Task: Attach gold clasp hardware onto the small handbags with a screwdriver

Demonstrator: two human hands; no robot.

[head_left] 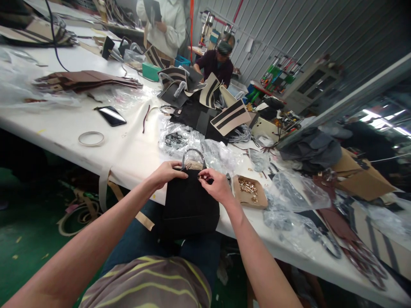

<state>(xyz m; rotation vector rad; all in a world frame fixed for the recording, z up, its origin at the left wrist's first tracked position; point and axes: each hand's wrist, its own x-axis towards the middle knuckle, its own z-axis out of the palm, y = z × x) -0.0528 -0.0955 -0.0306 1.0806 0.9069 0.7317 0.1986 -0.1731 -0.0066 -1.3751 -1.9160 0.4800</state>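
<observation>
No readable text or labels

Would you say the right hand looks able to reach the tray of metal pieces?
Probably yes: the tray stands close beside the right hand, and nothing covers its metal pieces.

Left hand [171, 173]: held the black bag [192, 205] by its top edge.
Right hand [213, 184]: pinched a small piece [201, 176] near the bag's handle [193, 150].
Cardboard tray [261, 196]: held metal fittings [248, 188] on the desk [135, 156].
</observation>
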